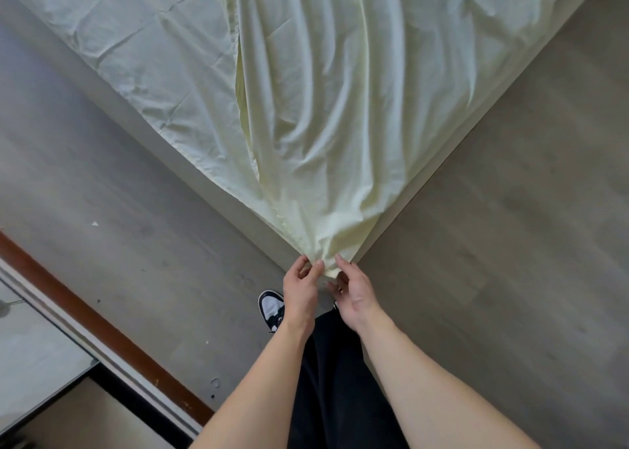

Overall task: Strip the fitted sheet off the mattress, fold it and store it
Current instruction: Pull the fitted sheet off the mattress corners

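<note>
So the pale yellow fitted sheet (pixel 323 115) is lying bunched in long folds across the mattress (pixel 102 40), and its corner is hanging just off the bed's near corner, right in front of me. I'm pinching that corner with both hands: left hand (pixel 301 292) has thumb and fingers (pixel 319 265) closed on the hem, right hand (pixel 355 297) is nipping the fabric just beside it. Looks like part of the sheet is already folded over itself on the left.

What I'm worrying about: the far end is out of view, so if it's snagging on a far corner, pulling could tear the elastic or rip the hem out of my fingers. Also the loose cloth could be dragging onto the grey floor (pixel 136 261) near my sneaker (pixel 271 307) and I could be stepping on it.
</note>
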